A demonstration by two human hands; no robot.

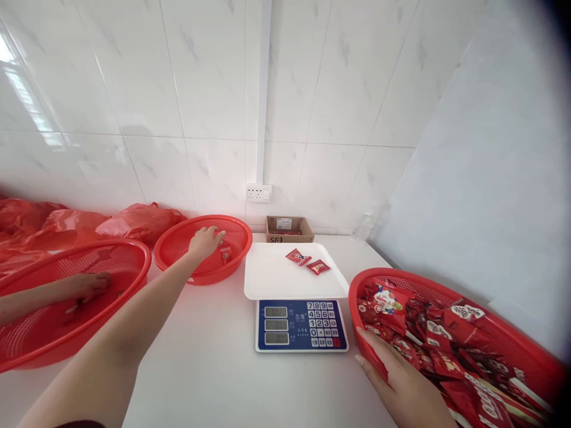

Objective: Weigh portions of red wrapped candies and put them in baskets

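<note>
My left hand [204,242] is above a round red plastic basket [175,238], its fingers slightly bent and apart. In that basket, below the fingers, lies a small red packet [225,254]. My right hand [397,380] grips the near left rim of a larger red basket [370,274], thumb and fingers on either side of the edge. This basket is heaped with red-wrapped snack packets [439,336]. Between my hands stands a digital scale [301,326]; two small red packets [307,261] rest on its white pan [272,276].
At the left, another person's hand [89,286] reaches into a red basket [134,252]. Red plastic bags [138,221] lie along the wall behind. A small cardboard box [289,229] stands behind the scale, below a wall socket [259,192]. Clear plastic [364,226] lies at the back right.
</note>
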